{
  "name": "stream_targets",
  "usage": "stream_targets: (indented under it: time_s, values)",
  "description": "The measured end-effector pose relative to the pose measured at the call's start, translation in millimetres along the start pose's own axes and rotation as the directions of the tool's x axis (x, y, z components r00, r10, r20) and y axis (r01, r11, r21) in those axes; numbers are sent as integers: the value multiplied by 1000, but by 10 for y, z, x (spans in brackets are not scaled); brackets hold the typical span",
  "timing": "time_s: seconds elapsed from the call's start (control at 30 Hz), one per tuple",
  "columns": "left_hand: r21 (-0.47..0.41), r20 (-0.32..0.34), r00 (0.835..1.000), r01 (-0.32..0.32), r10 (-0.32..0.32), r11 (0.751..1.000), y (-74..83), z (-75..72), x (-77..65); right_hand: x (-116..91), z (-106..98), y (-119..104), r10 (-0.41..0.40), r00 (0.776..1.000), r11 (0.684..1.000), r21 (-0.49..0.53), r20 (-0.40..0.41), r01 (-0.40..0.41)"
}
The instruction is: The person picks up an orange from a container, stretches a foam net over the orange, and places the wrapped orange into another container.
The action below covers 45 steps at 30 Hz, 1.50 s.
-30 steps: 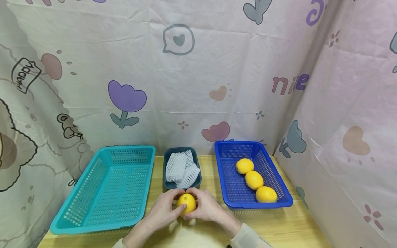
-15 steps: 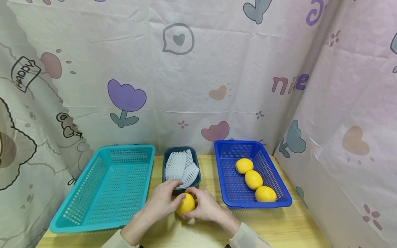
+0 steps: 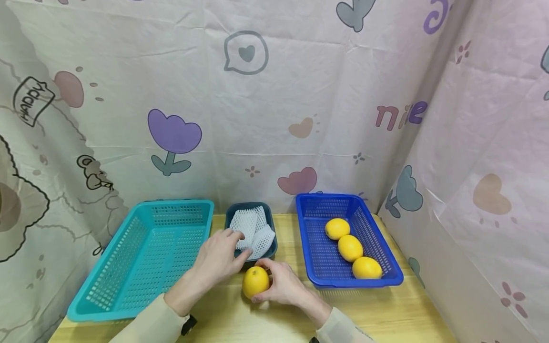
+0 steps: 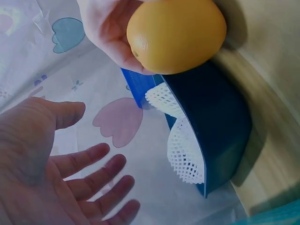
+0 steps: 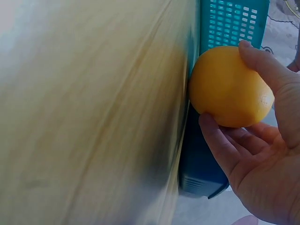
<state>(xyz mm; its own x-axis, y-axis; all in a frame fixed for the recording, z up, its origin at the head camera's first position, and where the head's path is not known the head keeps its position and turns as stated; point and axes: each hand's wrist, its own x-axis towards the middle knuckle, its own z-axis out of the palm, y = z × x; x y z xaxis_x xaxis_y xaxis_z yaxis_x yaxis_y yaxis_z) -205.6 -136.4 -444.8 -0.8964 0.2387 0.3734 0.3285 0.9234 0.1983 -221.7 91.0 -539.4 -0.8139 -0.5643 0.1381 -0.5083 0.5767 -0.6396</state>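
Observation:
My right hand (image 3: 283, 285) grips an orange (image 3: 255, 282) on the table just in front of a small dark teal bin (image 3: 273, 250). Thumb and fingers wrap its right side, as the right wrist view shows. White foam net sleeves (image 3: 262, 240) lie in the bin. My left hand (image 3: 219, 255) hovers by the bin's left front side, its fingertips overlapping the sleeves in the head view. Its fingers are spread and hold nothing, which the left wrist view confirms.
A turquoise basket (image 3: 146, 314) with nothing in it stands at the left. At the right, a blue basket (image 3: 315, 267) holds three more oranges (image 3: 350, 248). A printed curtain (image 3: 257, 109) hangs behind and along the sides of the wooden table (image 3: 386, 314).
My left hand has let go of the orange and moved up and left to the bin of foam sleeves. The right hand keeps hold of the orange in about the same spot.

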Motion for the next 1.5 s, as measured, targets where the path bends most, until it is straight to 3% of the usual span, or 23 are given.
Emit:
stream_targets:
  time_s: [0.27,0.6,1.0,1.27,1.5]
  values:
    - [98,32,998,53,-57,994,76,106,173,5,0,-6,7,1000,1000,10,3,-7]
    - [85,76,989,118,-125,989,156,355,333,-2,6,2,26,1000,1000,-13,-8,-26]
    - [31,114,970,211,-213,977,158,484,439,-7,6,11,3,1000,1000,-21,-21,-4]
    - [56,101,963,246,-251,968,103,570,464,-17,21,21,4,1000,1000,-14,-22,-5]
    - [68,134,944,294,-300,954,111,615,484,-5,21,18,11,1000,1000,-9,-25,-11]
